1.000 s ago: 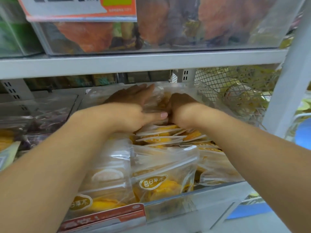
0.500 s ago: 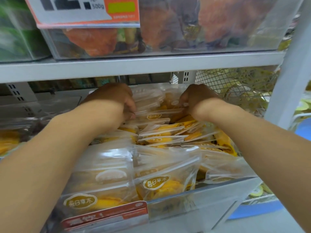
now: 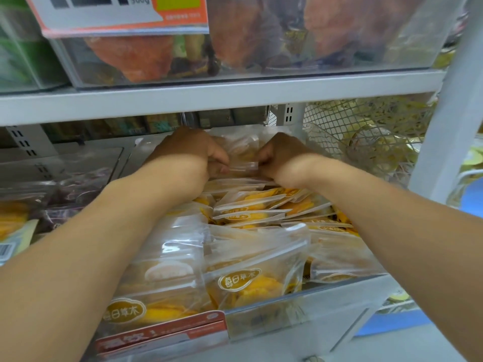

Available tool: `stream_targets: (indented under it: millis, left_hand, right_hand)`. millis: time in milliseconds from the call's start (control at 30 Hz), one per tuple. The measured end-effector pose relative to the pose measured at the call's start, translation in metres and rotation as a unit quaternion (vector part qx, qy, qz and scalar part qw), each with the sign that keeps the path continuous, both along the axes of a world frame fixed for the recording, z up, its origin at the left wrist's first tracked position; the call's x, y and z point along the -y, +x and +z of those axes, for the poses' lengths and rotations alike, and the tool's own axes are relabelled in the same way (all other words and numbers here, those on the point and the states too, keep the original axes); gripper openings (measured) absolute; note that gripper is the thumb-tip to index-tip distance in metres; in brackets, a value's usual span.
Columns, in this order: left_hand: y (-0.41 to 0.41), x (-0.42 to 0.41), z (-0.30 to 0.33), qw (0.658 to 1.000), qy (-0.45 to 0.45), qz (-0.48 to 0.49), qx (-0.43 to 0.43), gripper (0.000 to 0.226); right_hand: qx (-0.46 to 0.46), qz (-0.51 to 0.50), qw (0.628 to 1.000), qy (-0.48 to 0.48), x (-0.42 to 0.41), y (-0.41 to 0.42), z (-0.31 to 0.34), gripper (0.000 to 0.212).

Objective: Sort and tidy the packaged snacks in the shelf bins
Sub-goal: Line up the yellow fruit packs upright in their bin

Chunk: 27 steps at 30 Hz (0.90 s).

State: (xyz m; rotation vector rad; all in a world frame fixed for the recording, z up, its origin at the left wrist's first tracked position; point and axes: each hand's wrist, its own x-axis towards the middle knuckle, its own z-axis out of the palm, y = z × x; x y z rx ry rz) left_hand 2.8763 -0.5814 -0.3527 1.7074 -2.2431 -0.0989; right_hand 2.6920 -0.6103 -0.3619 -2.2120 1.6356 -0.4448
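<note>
both hands are deep at the back of the clear bin (image 3: 326, 293) on the lower shelf. left hand (image 3: 190, 150) and right hand (image 3: 279, 155) each have fingers curled in a tight grip on opposite ends of one clear snack pouch (image 3: 241, 155), pinching its sealed top edge; the pouch sits upright against the bin's back wall, just under the upper shelf board (image 3: 222, 96). the rest of the snack pouches (image 3: 251, 212) fill the bin: the middle ones lie flat and overlapped, the front ones stand up against the front wall. the front pouch (image 3: 251, 280) carries a gold oval label reading 每日草木 over yellow dried fruit; the same label shows on the pouch left of it (image 3: 125, 310). a red tag (image 3: 162, 335) is clipped on the bin's front lip; large characters on it are too blurred to read. above, a price card (image 3: 125, 14) shows "500g" on grey beside an orange-and-green block; small print is unreadable. the upper bin (image 3: 261, 48) holds orange and dark packets. headroom between the pouch tops and the upper shelf is tight at the back, more open toward the front. white wire mesh (image 3: 360, 131) borders the bin on the right, a white upright post (image 3: 449, 126) beyond it. the neighbouring bin on the left (image 3: 62, 184) holds dark purple packets. a barcode sticker (image 3: 5, 250) shows at the far left edge.
</note>
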Motion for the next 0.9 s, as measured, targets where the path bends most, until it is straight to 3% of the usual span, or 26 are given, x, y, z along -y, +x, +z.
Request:
stream_targets:
  millis: [167, 267, 333, 467, 533, 700, 767, 833, 900]
  left_hand:
    - [-0.009, -0.016, 0.006, 0.999, 0.027, -0.012, 0.023, 0.022]
    - [-0.016, -0.022, 0.021, 0.999, 0.045, -0.009, 0.024, 0.025]
    - [-0.024, -0.024, 0.028, 0.997, 0.077, -0.005, 0.015, 0.044]
    - [-0.048, -0.028, 0.025, 0.991, 0.112, -0.021, 0.066, 0.072]
    - [-0.054, -0.023, 0.018, 0.992, 0.088, -0.029, 0.088, 0.075]
    - [-0.057, -0.014, 0.009, 0.988, 0.066, -0.020, 0.137, 0.061]
    - [-0.059, -0.015, 0.013, 0.988, 0.050, -0.010, 0.147, 0.054]
    - [-0.057, -0.016, 0.017, 0.983, 0.034, 0.008, 0.180, 0.033]
    - [-0.055, -0.014, 0.017, 0.978, 0.015, 0.022, 0.206, 0.015]
  right_hand:
    - [-0.099, -0.046, 0.994, -0.020, -0.007, -0.008, 0.018, 0.020]
    - [-0.208, -0.049, 0.975, -0.060, -0.019, -0.037, 0.033, 0.045]
    - [-0.268, -0.038, 0.960, -0.073, -0.031, -0.055, 0.032, 0.067]
    - [-0.153, -0.013, 0.988, 0.032, -0.050, -0.075, 0.032, 0.101]
    - [-0.177, 0.011, 0.983, 0.052, -0.054, -0.074, 0.036, 0.112]
    - [-0.333, 0.030, 0.943, -0.003, -0.039, -0.052, 0.012, 0.085]
    - [-0.296, 0.015, 0.955, 0.000, -0.025, -0.050, 0.013, 0.090]
    - [-0.228, -0.008, 0.974, 0.015, -0.009, -0.052, 0.019, 0.105]
    - [-0.228, -0.008, 0.973, 0.037, 0.003, -0.056, 0.021, 0.111]
